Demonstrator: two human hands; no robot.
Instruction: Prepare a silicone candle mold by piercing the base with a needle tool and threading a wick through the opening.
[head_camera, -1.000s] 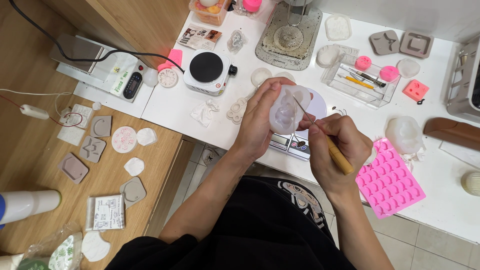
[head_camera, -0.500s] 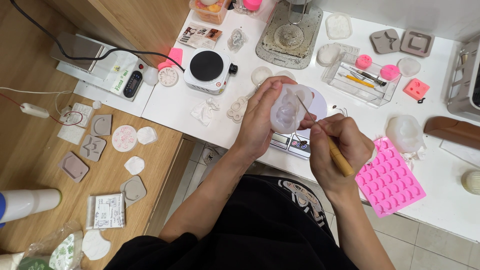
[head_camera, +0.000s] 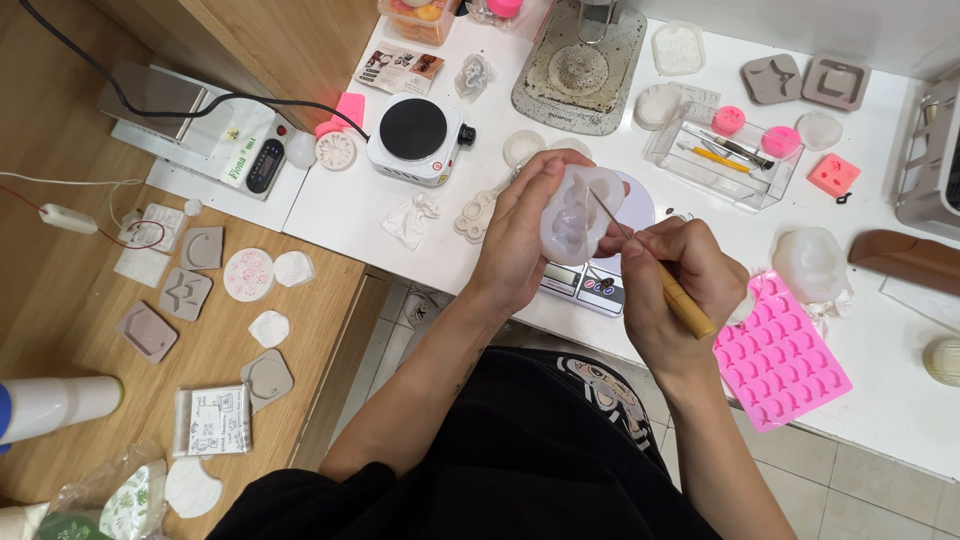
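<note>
The translucent white silicone mould (head_camera: 575, 215) sits in my left hand (head_camera: 520, 235), lifted above the near edge of the white table (head_camera: 340, 200) and over a small digital scale (head_camera: 590, 285). It is milky and soft-looking, rounded, with a bumpy figure pressed into its hollow; what that figure is I cannot make out. My left fingers are curled around its left side and the thumb lies along its top rim, so its back and left edge are hidden.

My right hand (head_camera: 680, 275) is clenched around a thin tool with a wooden handle (head_camera: 685, 305). Its fine metal tip runs up and to the left into the mould's hollow. Where exactly the tip touches is too small to tell.

The scale is mostly covered by my hands; only its front strip with the buttons shows. To the right, at the table's near edge, lies a pink silicone tray (head_camera: 780, 360) of many small cavities, with another whitish mould (head_camera: 810, 265) just behind it. Further back on the left stands a small hotplate (head_camera: 415, 135). Past the table's left edge, on the lower wooden surface (head_camera: 60, 290), lie several flat grey and white cast pieces.
</note>
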